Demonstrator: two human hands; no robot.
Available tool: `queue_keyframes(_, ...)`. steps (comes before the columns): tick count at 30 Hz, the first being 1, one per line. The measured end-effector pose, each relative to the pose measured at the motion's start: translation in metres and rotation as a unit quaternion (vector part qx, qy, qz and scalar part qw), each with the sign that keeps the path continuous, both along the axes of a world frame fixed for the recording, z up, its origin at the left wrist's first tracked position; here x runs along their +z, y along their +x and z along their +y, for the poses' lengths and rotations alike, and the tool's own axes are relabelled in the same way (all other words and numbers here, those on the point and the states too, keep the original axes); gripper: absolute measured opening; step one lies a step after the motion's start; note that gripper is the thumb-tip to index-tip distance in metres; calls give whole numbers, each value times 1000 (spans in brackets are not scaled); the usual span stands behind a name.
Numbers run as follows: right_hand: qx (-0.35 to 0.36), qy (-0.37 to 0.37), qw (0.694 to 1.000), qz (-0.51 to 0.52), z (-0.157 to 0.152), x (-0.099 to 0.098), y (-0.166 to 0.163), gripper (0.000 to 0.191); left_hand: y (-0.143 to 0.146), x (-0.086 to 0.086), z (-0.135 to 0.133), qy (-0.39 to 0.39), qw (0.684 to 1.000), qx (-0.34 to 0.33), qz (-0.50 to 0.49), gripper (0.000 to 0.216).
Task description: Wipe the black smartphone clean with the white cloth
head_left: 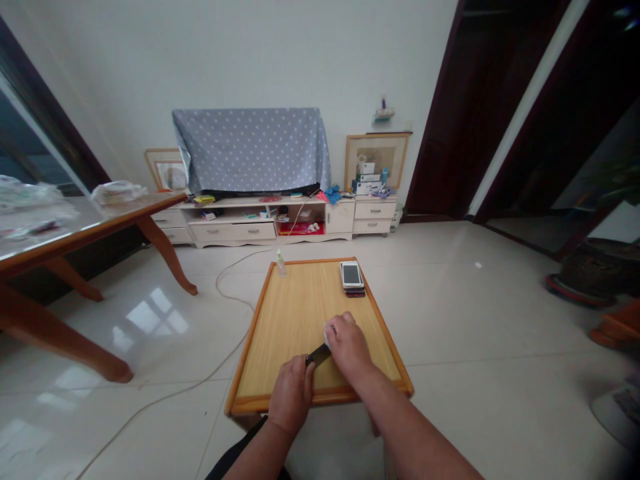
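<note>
A low wooden table (280, 333) stands on the floor in front of me. My left hand (291, 393) is closed on the near end of a dark phone (318, 354) that lies over the table top. My right hand (347, 343) is curled over the phone's far end and presses a small white cloth (328, 329) against it. At the table's far right corner lies a stack of phones (352, 277), the top one white. A small clear bottle (281, 262) stands at the far left corner.
A large wooden dining table (75, 233) fills the left side. A white cable (220, 360) runs across the tiled floor left of the low table. A white TV cabinet (270, 223) with a cloth-covered screen stands at the back wall. Dark doorways open at right.
</note>
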State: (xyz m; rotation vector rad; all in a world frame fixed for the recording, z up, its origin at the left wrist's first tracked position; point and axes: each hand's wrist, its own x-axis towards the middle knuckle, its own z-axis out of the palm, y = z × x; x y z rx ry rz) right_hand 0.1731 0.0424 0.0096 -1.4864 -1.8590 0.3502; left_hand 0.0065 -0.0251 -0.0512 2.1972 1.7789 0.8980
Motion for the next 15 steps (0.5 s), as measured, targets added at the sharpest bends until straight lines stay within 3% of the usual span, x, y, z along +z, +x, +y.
queue_keyframes(3,-67,0,998,7,26,-1,31,14,0,0,0,3,1000,5,-8,24)
queue_keyframes(6,-80,-2,997,4,28,-2,34,13,0,0,0,-2,1000,2,-10,24)
queue_keyframes(12,57,4,998,-13,-23,-3,-27,14,0,0,-1,-10,1000,0,5,23)
queue_keyframes(15,79,4,997,-20,-32,-2,-37,15,1,2,-2,-13,1000,5,4,23)
